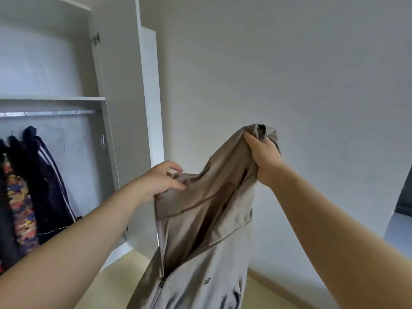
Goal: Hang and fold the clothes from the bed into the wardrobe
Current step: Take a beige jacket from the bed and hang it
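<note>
Here's the jacket (200, 219), a beige-grey one, held up in the air just right of the wardrobe (124, 108) and in front of the pale wall (289, 63). The right hand (265, 157) is the high one, farther from the wardrobe, and its grip is clenched on a bunched wad of fabric at the jacket's top. The left hand (160, 181) sits lower and nearer the wardrobe, its grip pinching the jacket's upper edge between thumb and fingers, so the cloth stretches in a slope between the two hands. The front hangs open below them, showing the darker inside, with the zip (161, 284) low on the wardrobe side and a small logo (207, 281) on the far side. The rest of the jacket drops out of sight at the bottom, above the light floor (124, 282). The wardrobe stands open, its door (149, 97) swung out towards the jacket. Inside, a shelf (55, 98) runs across with a rail (44, 113) just beneath it. On that rail hang a dark striped top (49, 181) and, deeper in, a patterned piece (22, 208), both well apart from the jacket.
</note>
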The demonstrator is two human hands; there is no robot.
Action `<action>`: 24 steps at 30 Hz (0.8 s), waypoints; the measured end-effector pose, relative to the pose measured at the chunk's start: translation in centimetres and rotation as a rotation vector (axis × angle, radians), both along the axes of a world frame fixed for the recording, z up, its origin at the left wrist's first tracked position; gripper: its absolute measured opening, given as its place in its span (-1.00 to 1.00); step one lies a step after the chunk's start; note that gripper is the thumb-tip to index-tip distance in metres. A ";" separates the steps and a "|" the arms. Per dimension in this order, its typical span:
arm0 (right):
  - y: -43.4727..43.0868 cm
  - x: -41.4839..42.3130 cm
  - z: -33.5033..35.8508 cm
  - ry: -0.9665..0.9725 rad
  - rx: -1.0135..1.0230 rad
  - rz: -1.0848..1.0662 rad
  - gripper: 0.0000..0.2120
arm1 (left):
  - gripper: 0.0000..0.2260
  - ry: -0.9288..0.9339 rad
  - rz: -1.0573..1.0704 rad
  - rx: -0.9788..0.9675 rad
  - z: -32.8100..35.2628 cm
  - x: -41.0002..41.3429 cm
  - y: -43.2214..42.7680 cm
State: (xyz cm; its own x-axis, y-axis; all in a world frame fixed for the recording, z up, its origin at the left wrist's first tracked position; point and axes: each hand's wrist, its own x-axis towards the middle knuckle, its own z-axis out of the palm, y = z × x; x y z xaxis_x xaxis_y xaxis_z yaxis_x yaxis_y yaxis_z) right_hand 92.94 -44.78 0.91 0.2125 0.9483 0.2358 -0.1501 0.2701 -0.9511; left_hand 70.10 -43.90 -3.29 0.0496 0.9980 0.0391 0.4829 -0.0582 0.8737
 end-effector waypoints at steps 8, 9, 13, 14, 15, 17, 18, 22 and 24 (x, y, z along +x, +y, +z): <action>2.0 -8.2 1.4 0.032 0.025 0.443 -0.86 | -0.80 0.115 -0.348 -0.215 -3.3 -1.1 0.4; 2.2 -8.6 1.3 0.041 0.029 0.474 -0.85 | -0.82 0.091 -0.297 -0.220 -3.6 -1.5 0.7; 3.2 -9.3 -0.3 -0.020 -0.057 0.379 -0.82 | -0.94 -0.191 -0.121 -0.210 -4.6 -3.0 1.6; 3.3 -9.4 -1.0 -0.034 -0.109 0.367 -0.81 | -0.94 -0.321 -0.075 -0.196 -4.4 -3.0 1.8; 3.3 -9.5 -1.9 -0.054 -0.173 0.388 -0.76 | -0.93 -0.447 -0.028 -0.180 -4.1 -2.9 2.0; 2.9 -9.6 -4.1 -0.118 -0.287 0.522 -0.66 | -0.91 -0.605 0.064 -0.159 -2.8 -2.4 2.6; 2.6 -9.7 -5.0 -0.162 -0.310 0.597 -0.66 | -0.91 -0.637 0.100 -0.162 -2.0 -2.0 2.7; 2.1 -8.4 -6.7 -0.354 -0.346 0.787 -0.69 | -0.88 -0.676 0.146 -0.161 1.0 -1.2 3.3; 2.5 -7.2 -6.7 -0.427 -0.391 0.715 -0.71 | -0.90 -0.641 0.120 -0.141 1.9 -1.6 3.7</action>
State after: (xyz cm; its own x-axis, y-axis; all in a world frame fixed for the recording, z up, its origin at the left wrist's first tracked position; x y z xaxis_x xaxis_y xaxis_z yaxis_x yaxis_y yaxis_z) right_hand 85.73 -42.32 -5.82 -0.4869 0.8489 -0.2056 0.2271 -0.1043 -0.9683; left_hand 68.54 -40.23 -1.36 -0.0523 0.9929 -0.1071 -0.1389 0.0990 0.9853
